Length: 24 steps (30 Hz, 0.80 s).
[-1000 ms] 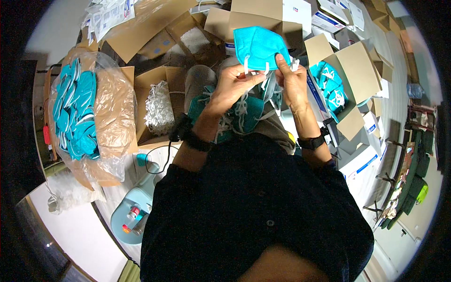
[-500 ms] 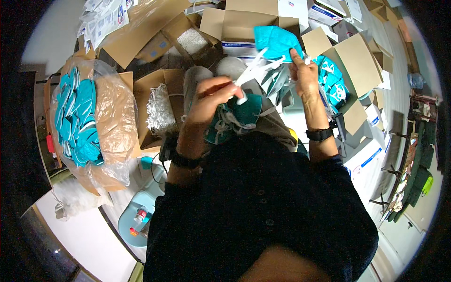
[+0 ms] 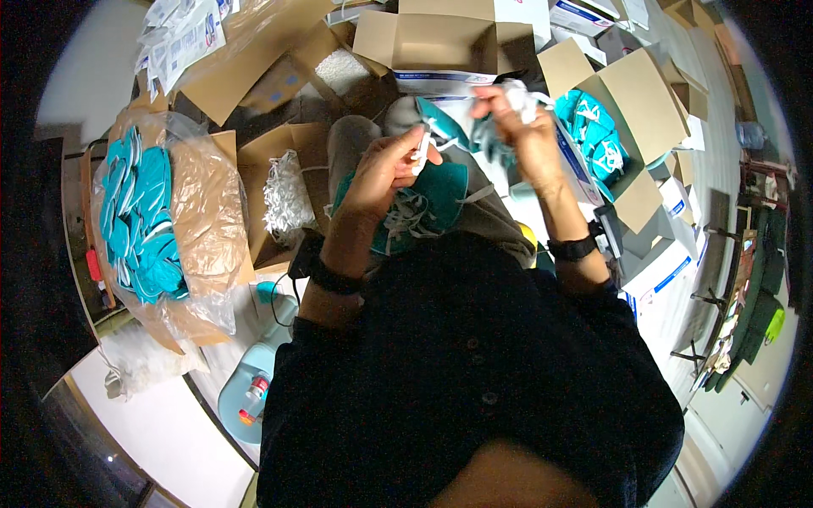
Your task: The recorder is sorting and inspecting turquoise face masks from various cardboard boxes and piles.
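Observation:
My left hand (image 3: 385, 172) is closed, with a short white strap piece (image 3: 421, 153) pinched between thumb and fingers. Just beyond its fingertips a teal face mask (image 3: 442, 124) is tilted, showing its pale edge and white strap. To the right, my right hand (image 3: 529, 140) is raised and smeared by motion. White straps (image 3: 520, 100) bunch at its fingers; how they are gripped is blurred. Below both hands, more teal masks (image 3: 442, 190) with tangled white straps (image 3: 408, 217) lie on my lap.
At left, a plastic-lined box holds many teal masks (image 3: 140, 212); beside it a carton holds white straps (image 3: 288, 199). An open carton (image 3: 445, 42) stands ahead. To the right, another carton (image 3: 639, 97) contains strapped masks (image 3: 593, 140). A pale blue stool (image 3: 241, 398) carries a bottle (image 3: 254, 394).
The teal mask that was up in my right hand is now lower and left, by my left fingertips. My right hand has moved slightly left, with white straps at its fingers.

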{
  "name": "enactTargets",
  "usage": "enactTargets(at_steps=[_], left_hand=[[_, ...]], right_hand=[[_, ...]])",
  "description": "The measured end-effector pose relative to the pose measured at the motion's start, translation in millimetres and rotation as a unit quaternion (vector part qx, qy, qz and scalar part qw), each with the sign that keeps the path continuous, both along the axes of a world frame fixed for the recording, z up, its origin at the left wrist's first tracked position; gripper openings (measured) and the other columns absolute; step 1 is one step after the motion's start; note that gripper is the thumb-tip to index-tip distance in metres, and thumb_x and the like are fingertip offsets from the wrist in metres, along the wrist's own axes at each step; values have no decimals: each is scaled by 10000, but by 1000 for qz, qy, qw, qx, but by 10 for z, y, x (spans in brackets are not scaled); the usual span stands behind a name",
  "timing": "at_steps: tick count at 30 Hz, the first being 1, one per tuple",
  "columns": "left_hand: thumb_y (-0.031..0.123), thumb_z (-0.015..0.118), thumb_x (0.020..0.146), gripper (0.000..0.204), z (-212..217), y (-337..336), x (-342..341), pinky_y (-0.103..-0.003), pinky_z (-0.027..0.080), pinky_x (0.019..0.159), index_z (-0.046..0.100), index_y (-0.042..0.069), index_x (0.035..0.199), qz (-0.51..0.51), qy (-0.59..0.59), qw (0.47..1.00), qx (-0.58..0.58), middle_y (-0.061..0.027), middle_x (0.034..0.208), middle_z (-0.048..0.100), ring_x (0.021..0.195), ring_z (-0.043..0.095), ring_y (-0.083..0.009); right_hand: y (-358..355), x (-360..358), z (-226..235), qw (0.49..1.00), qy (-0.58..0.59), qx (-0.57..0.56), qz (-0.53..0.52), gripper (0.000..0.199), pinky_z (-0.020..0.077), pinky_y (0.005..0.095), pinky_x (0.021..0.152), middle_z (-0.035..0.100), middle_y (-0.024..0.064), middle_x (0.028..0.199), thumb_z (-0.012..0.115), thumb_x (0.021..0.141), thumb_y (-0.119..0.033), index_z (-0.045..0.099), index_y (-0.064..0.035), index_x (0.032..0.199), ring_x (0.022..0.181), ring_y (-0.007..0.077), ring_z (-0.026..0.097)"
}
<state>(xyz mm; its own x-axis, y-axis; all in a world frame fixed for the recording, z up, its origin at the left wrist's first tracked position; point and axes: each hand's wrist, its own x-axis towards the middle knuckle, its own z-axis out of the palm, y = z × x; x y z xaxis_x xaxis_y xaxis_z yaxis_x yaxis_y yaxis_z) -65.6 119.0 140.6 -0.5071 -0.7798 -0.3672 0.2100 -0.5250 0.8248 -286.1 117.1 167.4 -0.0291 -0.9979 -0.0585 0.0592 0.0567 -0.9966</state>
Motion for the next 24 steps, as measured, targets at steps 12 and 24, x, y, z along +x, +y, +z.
enactTargets(at_steps=[12, 24], left_hand=[[293, 539, 926, 280, 69, 107, -74, -198, 253, 503, 613, 70, 773, 7, -64, 996, -60, 84, 675, 477, 583, 366, -14], [301, 483, 946, 306, 61, 436, 305, -233, 288, 505, 549, 103, 722, -74, -232, 968, -56, 63, 610, 413, 555, 363, -49]], right_hand=[[-62, 202, -128, 967, 31, -7, 253, 186, 472, 262, 733, 660, 0, 812, 722, 819, -161, 671, -6, 908, 786, 76, 557], [-334, -368, -470, 896, 373, -143, 195, 183, 445, 291, 578, 604, 150, 690, 714, 816, -202, 672, -29, 861, 580, 173, 518]])
